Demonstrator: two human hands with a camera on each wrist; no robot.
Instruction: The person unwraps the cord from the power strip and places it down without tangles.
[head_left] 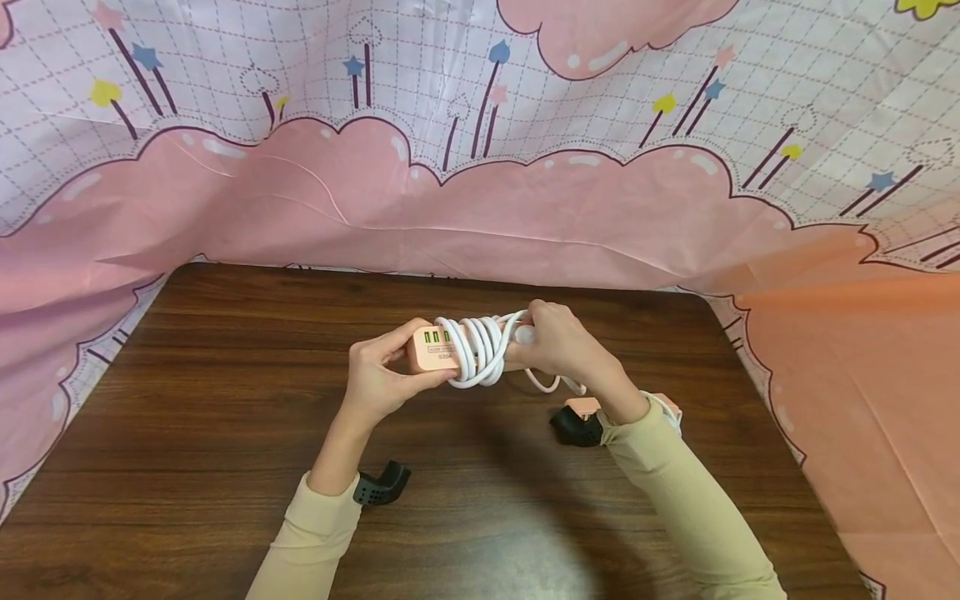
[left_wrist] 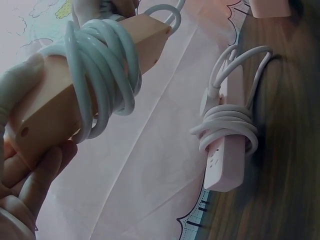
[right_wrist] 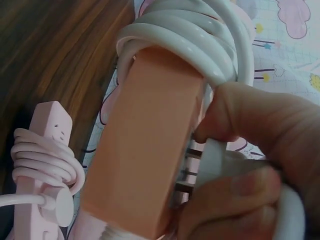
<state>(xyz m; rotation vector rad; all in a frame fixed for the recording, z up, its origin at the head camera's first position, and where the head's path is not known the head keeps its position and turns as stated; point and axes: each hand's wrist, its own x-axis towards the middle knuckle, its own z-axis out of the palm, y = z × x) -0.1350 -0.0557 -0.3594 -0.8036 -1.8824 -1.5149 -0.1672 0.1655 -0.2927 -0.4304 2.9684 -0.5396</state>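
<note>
A peach power strip is held up over the table, with its white cord wound several times round its middle. My left hand grips the strip's left end, thumb on one face and fingers on the other. At the other end, my right hand pinches the cord's white plug between thumb and fingers. Metal prongs show between the plug and the strip's side; their tips are hidden by the strip's edge. A loop of cord hangs below the right hand.
Another pale pink power strip, wrapped in its own white cord, lies on the dark wooden table; my right wrist partly covers it in the head view. One more pale pink block appears at the left wrist view's top. A patterned pink cloth hangs behind.
</note>
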